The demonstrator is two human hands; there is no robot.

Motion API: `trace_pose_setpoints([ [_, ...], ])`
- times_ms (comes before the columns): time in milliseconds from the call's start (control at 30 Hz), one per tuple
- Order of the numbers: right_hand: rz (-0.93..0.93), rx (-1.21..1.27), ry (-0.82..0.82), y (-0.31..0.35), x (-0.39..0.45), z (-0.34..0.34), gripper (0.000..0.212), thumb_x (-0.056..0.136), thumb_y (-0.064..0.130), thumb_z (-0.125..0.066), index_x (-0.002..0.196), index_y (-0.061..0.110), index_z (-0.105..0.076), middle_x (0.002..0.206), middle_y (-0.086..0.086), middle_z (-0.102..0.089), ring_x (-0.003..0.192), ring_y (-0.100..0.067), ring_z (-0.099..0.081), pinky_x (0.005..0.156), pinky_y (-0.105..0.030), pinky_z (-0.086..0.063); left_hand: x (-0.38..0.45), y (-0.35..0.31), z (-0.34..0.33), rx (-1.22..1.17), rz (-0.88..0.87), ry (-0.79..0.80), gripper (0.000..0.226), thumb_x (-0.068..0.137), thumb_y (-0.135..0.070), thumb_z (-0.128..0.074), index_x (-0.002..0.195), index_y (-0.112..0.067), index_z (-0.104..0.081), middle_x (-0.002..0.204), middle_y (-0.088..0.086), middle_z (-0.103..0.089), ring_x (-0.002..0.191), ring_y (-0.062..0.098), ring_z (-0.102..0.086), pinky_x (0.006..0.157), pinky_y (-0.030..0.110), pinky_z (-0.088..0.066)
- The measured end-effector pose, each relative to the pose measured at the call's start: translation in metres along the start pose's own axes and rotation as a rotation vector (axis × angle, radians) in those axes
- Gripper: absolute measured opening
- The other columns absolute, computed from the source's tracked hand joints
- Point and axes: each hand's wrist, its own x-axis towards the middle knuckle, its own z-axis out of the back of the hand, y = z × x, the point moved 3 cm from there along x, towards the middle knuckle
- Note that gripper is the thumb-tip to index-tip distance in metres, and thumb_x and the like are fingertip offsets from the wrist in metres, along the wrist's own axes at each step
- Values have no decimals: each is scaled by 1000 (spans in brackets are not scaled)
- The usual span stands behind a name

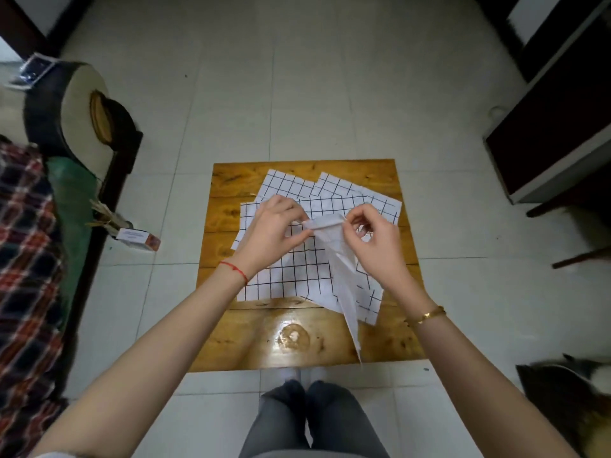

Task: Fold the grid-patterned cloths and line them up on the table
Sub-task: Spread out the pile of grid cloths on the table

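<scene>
Wooden table stands on pale tiled floor with open room on its far and right sides. Unfolded grid-patterned cloths overlap across its far half, the lowest layers partly hidden. Above them, the left hand and right hand, close together, each pinch the top edge of one lifted cloth, which hangs to a point past the table's near edge.
</scene>
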Motion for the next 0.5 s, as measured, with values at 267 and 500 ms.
trace_pose_setpoints([
  [267,-110,180,-177,18,15,65,7,84,9,-61,82,13,-57,76,9,-56,71,-6,-50,70,-24,-42,20,-22,44,54,-56,-36,23,93,-40,-52,92,-19,-61,90,-9,-61,87,13,-54,101,39,-35],
  [500,-10,58,-158,58,29,86,3,82,19,-68,83,17,-66,78,-4,-68,75,-25,-59,72,-36,-49,35,-44,73,64,-151,-85,13,94,-35,-56,92,-22,-57,84,-11,-63,84,12,-61,105,35,-32],
])
